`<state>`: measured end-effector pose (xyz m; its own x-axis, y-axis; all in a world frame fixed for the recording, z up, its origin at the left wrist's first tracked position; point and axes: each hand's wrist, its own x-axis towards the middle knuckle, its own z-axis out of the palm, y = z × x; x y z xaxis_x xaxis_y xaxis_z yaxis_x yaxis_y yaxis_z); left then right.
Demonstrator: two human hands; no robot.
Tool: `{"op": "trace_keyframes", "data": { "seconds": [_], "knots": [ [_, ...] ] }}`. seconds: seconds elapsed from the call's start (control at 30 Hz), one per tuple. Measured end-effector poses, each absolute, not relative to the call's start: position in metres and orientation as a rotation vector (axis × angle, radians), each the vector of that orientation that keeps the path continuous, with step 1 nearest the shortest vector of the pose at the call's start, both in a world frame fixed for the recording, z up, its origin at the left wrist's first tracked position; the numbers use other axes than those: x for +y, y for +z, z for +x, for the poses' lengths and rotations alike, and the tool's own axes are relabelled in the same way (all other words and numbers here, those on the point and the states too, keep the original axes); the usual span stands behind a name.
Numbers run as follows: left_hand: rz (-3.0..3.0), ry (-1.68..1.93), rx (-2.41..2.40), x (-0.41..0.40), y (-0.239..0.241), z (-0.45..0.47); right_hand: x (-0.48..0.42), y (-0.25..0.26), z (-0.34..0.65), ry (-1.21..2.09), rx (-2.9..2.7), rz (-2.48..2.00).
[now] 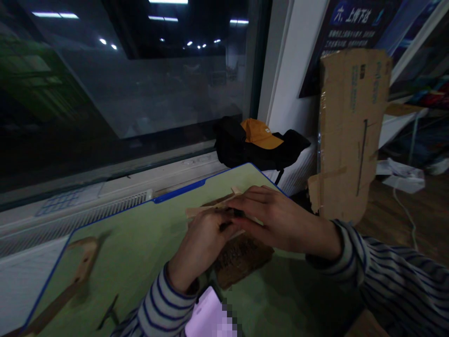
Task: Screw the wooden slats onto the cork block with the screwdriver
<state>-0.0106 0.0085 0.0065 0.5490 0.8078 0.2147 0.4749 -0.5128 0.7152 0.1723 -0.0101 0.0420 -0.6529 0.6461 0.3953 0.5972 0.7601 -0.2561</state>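
Observation:
Both my hands meet over the middle of a green mat with a blue edge. My left hand is curled, fingertips pinched on a small dark part against a pale wooden piece. My right hand lies over the same wooden piece, fingers pressed together along it. Under the hands rests a dark brown wooden block. What the small dark part is I cannot make out.
A long wooden bar and a small dark tool lie at the mat's left. A pink card sits near my left sleeve. A black bag with an orange cap sits on the sill. A cardboard sheet stands to the right.

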Motion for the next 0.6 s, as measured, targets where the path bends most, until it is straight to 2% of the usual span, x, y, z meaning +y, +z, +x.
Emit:
{"op": "trace_keyframes", "data": {
  "seconds": [0.13, 0.4, 0.6],
  "knots": [
    [2.156, 0.699, 0.953, 0.009, 0.008, -0.012, -0.009, 0.047, 0.176, 0.342, -2.512, -0.815],
    [2.162, 0.581, 0.943, 0.011, 0.006, -0.015, -0.008, 0.029, 0.172, -0.075, -2.413, -0.922],
    [2.197, 0.743, 1.009, 0.010, 0.005, -0.011, -0.010, 0.030, 0.170, -0.039, -2.394, -0.990]
  ]
}}
